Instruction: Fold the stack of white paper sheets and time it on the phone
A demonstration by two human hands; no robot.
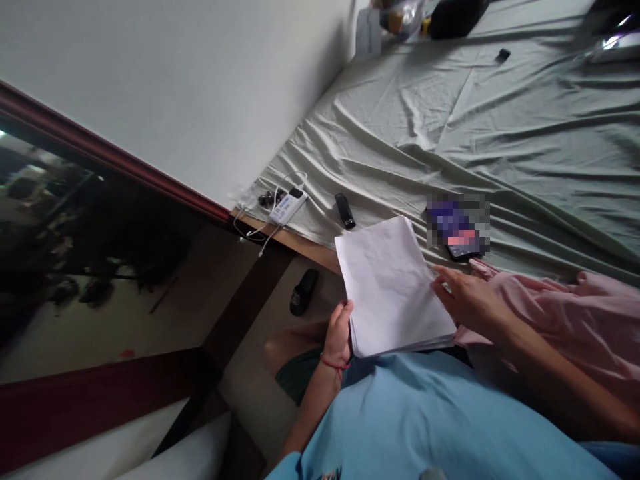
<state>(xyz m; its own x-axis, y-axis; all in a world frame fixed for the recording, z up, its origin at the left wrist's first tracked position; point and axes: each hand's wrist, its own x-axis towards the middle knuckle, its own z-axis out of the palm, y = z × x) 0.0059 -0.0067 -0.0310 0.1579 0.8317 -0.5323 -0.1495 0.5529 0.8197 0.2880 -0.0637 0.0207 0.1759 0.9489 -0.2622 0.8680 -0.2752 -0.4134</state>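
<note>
A stack of white paper sheets (390, 287) rests tilted over my lap, its top sheet showing no clear writing. My left hand (340, 330) grips the lower left edge of the stack, with the thumb on top and the other fingers hidden beneath. At the right edge of the paper is my right hand (463, 293), fingers apart and stretched toward the sheets, the fingertips at or just over that edge. A phone (457, 230) with a partly blurred screen lies on the bed beyond my right hand. Beside the stack's top left corner sits a small black object (345, 211).
A pale green sheet (525, 133) covers the bed. A white power strip (289, 205) with cables lies at its wooden edge. Pink cloth (565, 300) is bunched to my right. A black slipper (303, 292) is on the floor. Bags (457, 17) stand at the back.
</note>
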